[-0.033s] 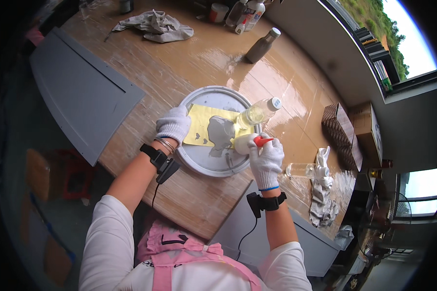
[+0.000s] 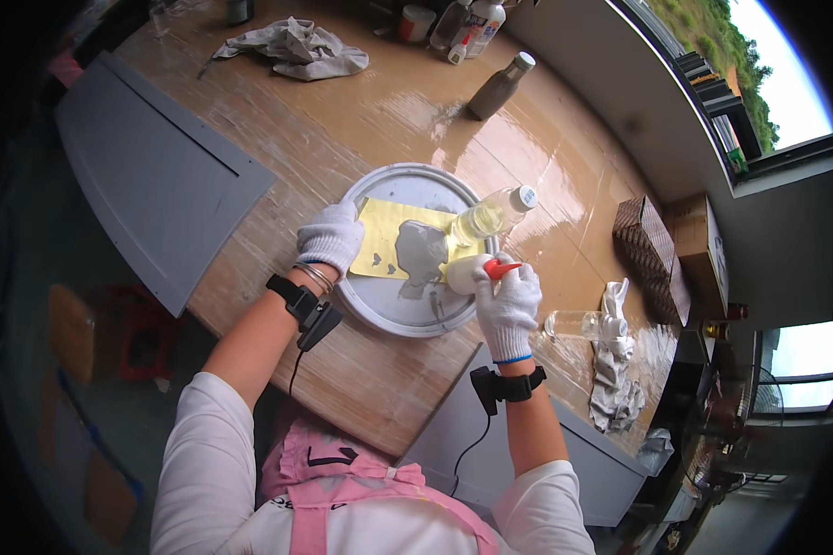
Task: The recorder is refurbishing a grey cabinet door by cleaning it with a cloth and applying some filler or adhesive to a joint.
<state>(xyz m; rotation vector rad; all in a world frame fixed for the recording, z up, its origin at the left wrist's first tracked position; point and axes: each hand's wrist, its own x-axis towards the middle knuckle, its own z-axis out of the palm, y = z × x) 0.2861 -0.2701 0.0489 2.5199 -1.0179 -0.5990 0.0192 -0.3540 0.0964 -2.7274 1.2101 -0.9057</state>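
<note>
A round grey-white pail lid (image 2: 356,310) lies on the table, with a yellow paper sheet (image 2: 375,227) across it. On the sheet spreads a smooth grey patch of paste (image 2: 421,250) with a few small grey spots beside it. My left hand (image 2: 331,236), in a white knit glove, is closed at the sheet's left edge by the lid's rim; its fingertips are partly hidden. My gloved right hand (image 2: 509,305) grips a small white squeeze bottle (image 2: 467,276) with a red pointed nozzle, tilted over the lid's right side. Just beyond it stands a clear bottle (image 2: 481,222) of pale yellow liquid.
A dark grey bottle (image 2: 502,88) stands farther back. Crumpled rags (image 2: 296,51) lie at the far left, and another rag (image 2: 611,388) lies right beside a clear bottle (image 2: 574,326). Grey panels (image 2: 157,176) flank the table. Boxes (image 2: 652,254) stand by the wall.
</note>
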